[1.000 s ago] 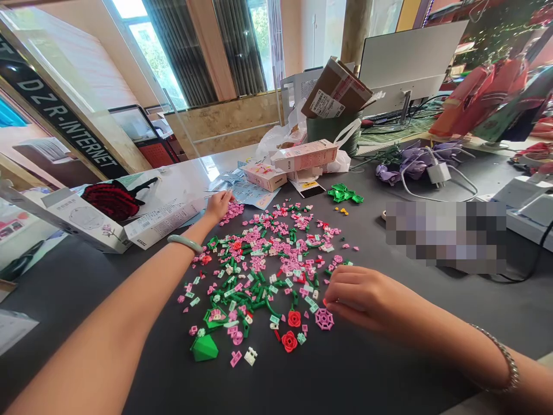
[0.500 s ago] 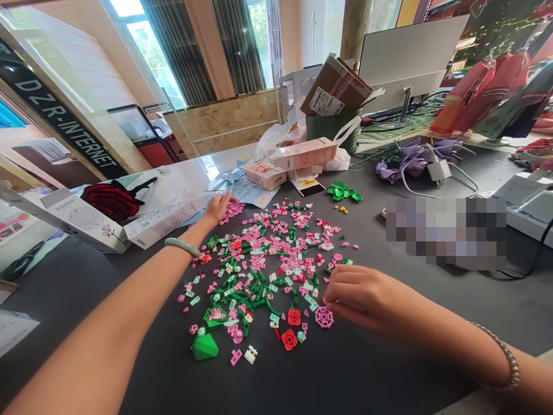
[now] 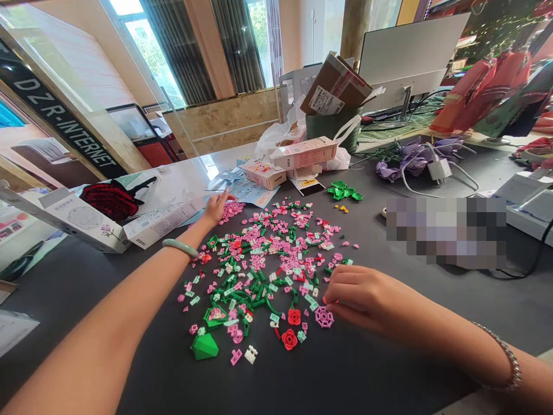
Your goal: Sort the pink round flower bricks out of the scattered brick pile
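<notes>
My left hand (image 3: 216, 208) reaches to the far left of the loose building bricks, fingers stretched out beside a heap of small pink pieces (image 3: 232, 211). Its fingertips are partly hidden. At the right edge of the spread, my right hand (image 3: 358, 294) is closed with curled fingers; a sliver of red shows at the fingertips, too small to name. Just below it lies a pink web-shaped ring piece (image 3: 324, 317). Red flower pieces (image 3: 289, 339), green stem pieces (image 3: 257, 291) and a green faceted piece (image 3: 205, 346) lie nearer to me.
Small boxes (image 3: 305, 153) and a blue paper sheet (image 3: 259, 195) lie behind the bricks. Open white boxes (image 3: 162, 222) stand left. Green leaf pieces (image 3: 344, 191) and yellow bits (image 3: 341, 209) sit farther right. Purple flowers (image 3: 415, 158), a white charger (image 3: 439, 171) and a monitor (image 3: 410, 72) are beyond.
My left forearm and wrist have shifted very slightly left. My right hand and the bricks look the same.
</notes>
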Motion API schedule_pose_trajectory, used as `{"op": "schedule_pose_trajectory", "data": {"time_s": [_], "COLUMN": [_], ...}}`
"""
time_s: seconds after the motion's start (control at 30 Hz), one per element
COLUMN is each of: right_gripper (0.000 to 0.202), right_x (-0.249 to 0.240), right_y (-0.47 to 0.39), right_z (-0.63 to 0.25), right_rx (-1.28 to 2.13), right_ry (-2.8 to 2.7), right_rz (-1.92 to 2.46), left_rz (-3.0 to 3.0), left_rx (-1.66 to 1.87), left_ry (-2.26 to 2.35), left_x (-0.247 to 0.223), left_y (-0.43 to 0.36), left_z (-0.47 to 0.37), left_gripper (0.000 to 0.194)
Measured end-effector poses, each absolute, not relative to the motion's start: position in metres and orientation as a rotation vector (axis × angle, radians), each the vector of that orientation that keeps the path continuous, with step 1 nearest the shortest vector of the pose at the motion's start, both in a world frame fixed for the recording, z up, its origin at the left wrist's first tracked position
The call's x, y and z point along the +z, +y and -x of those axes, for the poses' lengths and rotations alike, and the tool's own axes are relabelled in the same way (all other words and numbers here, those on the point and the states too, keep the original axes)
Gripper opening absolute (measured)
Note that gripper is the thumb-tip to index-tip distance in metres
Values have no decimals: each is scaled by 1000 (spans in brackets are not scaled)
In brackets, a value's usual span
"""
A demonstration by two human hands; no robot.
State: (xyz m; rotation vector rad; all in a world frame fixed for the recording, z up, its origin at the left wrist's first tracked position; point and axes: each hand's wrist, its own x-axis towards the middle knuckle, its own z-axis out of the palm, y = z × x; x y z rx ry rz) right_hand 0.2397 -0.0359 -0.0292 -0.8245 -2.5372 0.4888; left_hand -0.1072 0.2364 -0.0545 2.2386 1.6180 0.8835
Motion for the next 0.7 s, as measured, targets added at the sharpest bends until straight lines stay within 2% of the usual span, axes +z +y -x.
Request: {"op": "schedule_pose_trajectory", "data": {"time_s": [0.37,0.7], "right_gripper": [23,23], "right_x": [-29,-31], "right_y": [-36,-36], "right_z": [-240,-240], "right_rx": [438,411], "right_ry": [-2575,-2588], "right_rz": [816,813], "left_rz": [-2046,-2133], "left_rx": [913,861], "left_ry": [1480,1520], "left_x": [-52,-57], "left_y": [234,245], "left_z": [103,102], "left_gripper": [30,31]}}
